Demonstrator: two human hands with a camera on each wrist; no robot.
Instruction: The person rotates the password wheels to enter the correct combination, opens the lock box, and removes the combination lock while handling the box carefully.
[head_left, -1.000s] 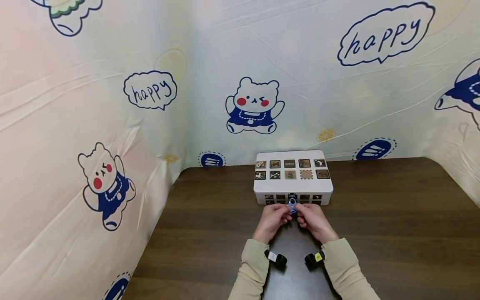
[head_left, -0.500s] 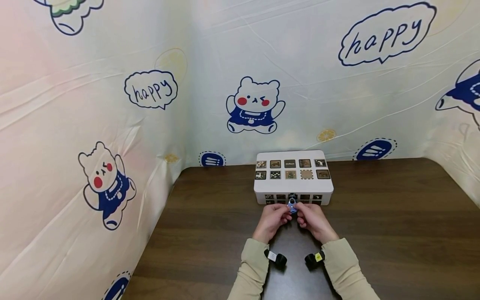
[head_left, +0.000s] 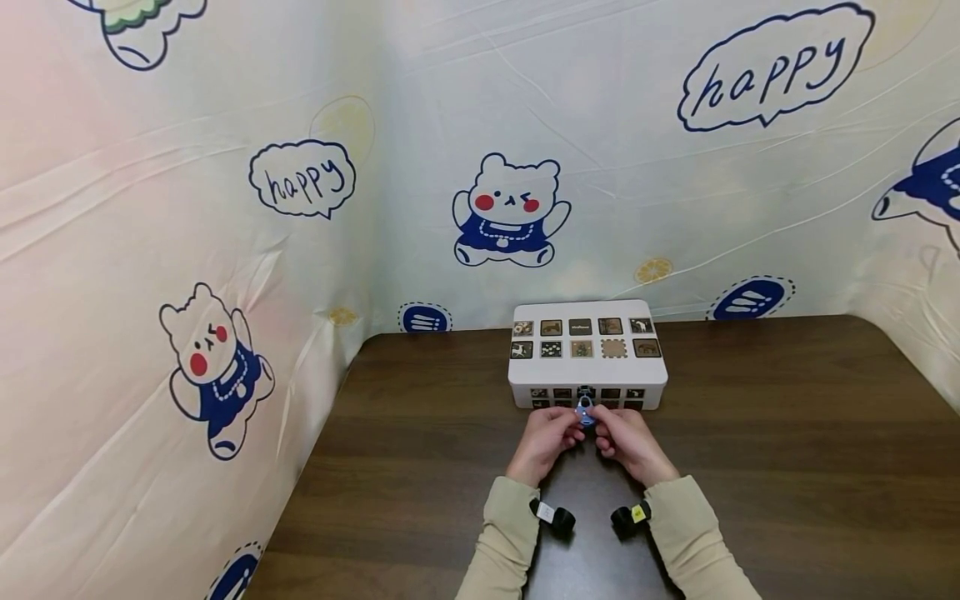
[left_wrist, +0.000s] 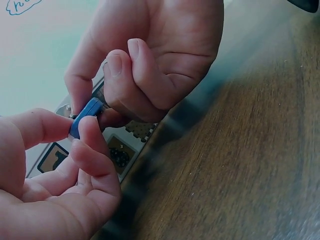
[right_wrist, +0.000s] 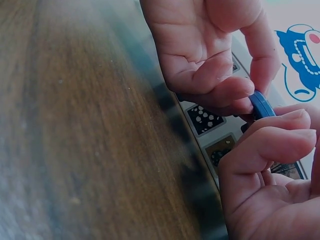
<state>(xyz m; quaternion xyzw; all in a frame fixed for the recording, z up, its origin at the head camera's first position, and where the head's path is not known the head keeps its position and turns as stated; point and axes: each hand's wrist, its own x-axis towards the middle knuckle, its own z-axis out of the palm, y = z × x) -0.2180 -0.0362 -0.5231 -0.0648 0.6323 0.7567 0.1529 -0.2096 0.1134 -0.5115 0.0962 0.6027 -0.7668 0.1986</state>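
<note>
A small blue padlock (head_left: 585, 413) stands at the front of a white box (head_left: 588, 372) with dark picture squares on its lid and front. My left hand (head_left: 542, 442) pinches the padlock from the left between thumb and fingers. From the other side my right hand (head_left: 632, 443) pinches it too, its lower fingers curled. Just above, the box's dark latch (head_left: 586, 391) is partly covered by the padlock's shackle; I cannot tell if the shackle passes through it. In both wrist views only the edge of the blue padlock body (left_wrist: 86, 117) shows between the fingertips.
The box sits on a dark wooden table (head_left: 420, 433), close to the back cloth (head_left: 420, 217) printed with bears and "happy" bubbles. Another cloth side (head_left: 97, 350) rises at the left. Black wrist cameras (head_left: 562, 522) hang inside both sleeves.
Both hands stay at the padlock in front of the box with almost no visible movement. The head view has shifted only very slightly.
</note>
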